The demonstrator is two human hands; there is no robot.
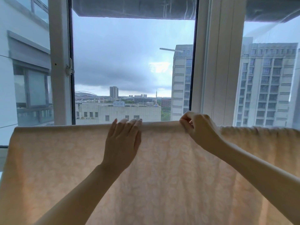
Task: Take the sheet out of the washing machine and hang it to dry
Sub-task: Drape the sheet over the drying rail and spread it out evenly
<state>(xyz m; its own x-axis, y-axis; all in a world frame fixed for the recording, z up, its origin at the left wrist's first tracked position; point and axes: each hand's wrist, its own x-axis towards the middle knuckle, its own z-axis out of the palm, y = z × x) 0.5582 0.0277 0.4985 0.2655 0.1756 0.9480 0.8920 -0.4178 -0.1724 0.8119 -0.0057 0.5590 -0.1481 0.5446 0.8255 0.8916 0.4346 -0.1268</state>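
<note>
A pale peach sheet (pixel 53 159) with a faint white pattern hangs draped over a horizontal line across the lower half of the view, its top fold running from far left to far right. My left hand (pixel 122 142) lies flat against the sheet near the top fold, fingers together and stretched over the edge, holding nothing. My right hand (pixel 197 127) pinches the top fold of the sheet just right of the middle. The rail or line under the fold is hidden by the cloth. No washing machine is in view.
Right behind the sheet stands a large window with white frames (pixel 60 62) and a thick white post (pixel 219 62). Through the glass are tall buildings and a cloudy sky. The sheet bunches in wrinkles at the far right (pixel 259 132).
</note>
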